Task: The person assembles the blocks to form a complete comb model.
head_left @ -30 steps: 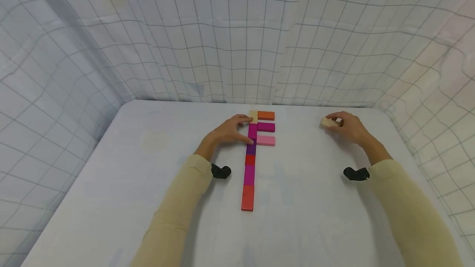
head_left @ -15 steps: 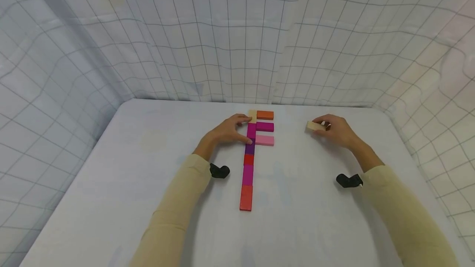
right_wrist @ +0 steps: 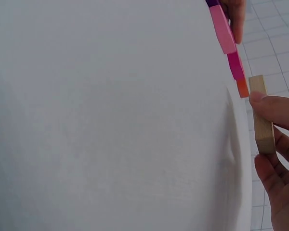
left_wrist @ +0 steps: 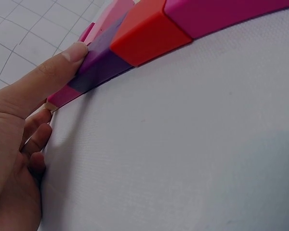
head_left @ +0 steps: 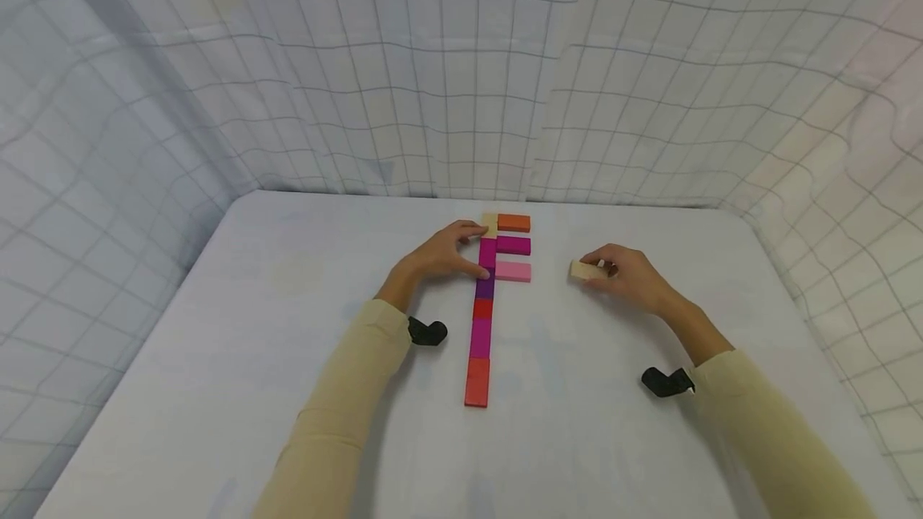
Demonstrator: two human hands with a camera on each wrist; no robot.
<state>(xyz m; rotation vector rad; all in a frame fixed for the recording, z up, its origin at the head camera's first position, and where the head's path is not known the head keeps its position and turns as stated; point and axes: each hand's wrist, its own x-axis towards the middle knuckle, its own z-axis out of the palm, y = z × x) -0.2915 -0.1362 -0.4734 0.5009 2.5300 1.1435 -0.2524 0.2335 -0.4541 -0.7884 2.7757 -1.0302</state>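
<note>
My right hand (head_left: 634, 275) pinches a bare wooden block (head_left: 582, 270) between thumb and fingers, to the right of the coloured blocks. In the right wrist view the wooden block (right_wrist: 263, 127) is held off the white surface. A straight line of blocks runs toward me: cream (head_left: 491, 224), magenta (head_left: 488, 252), purple (head_left: 485, 288), red (head_left: 482, 309), magenta (head_left: 480, 339) and red (head_left: 477, 381). My left hand (head_left: 440, 253) lies along its left side, thumb touching the purple block (left_wrist: 103, 60), fingers reaching the cream one. Thumb and fingers are spread apart.
Orange (head_left: 514, 223), magenta (head_left: 513, 246) and pink (head_left: 513, 271) blocks stick out rightward from the line's far part. A white table (head_left: 303, 407) lies under everything. Grid-patterned curtains (head_left: 461, 86) hang behind it and on both sides.
My right hand has carried the wooden block left and a little nearer to me, toward the three side blocks. My left hand stays at the line.
</note>
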